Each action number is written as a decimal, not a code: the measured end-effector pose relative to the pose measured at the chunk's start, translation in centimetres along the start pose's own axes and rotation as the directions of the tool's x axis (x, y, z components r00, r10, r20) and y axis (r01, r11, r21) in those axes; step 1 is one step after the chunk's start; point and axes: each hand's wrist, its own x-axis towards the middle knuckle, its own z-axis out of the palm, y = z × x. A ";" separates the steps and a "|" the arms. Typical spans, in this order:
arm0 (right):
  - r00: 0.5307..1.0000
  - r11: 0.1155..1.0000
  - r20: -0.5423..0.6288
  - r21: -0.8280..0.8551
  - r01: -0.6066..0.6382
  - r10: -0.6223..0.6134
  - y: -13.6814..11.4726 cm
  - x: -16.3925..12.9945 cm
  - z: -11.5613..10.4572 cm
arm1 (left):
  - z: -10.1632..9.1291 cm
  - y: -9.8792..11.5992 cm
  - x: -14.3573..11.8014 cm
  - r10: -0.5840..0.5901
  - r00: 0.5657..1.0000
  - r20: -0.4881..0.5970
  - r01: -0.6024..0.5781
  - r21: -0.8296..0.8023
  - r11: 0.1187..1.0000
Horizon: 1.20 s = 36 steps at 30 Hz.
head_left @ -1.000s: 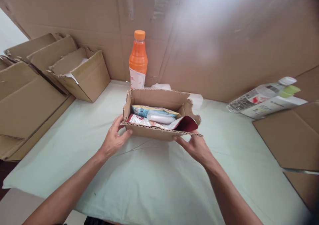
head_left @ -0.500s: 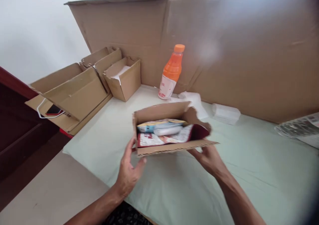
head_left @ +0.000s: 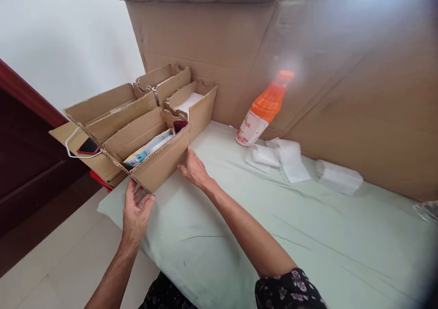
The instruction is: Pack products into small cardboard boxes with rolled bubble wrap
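An open cardboard box (head_left: 163,164) with packets (head_left: 150,148) inside stands at the left, beside the other cardboard boxes. My left hand (head_left: 136,213) grips its near left corner from below, the thumb on the front wall and fingertips partly hidden underneath. At the box's right end, my right hand (head_left: 195,168) has its fingers against the lower corner. Behind it are a box with white paper (head_left: 190,103) in it and a long open box (head_left: 119,117) to the left.
An orange bottle (head_left: 265,109) leans before the tall cardboard panel (head_left: 205,35). White folded sheets (head_left: 287,158) and a clear-white pack (head_left: 338,177) lie on the green cloth (head_left: 308,236). A phone (head_left: 89,146) and a white cord (head_left: 70,148) are at far left. A person is behind the panel.
Both hands have carried the box with packets from the middle of the cloth leftward, turned it, and brought it against the other boxes. The view has shifted too.
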 end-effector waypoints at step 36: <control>0.422 0.654 -0.898 -0.246 -0.715 0.123 21.9 -48.4 -27.7 | 16.4 -2.5 -17.1 0.572 0.183 0.799 -0.872 -0.136 0.470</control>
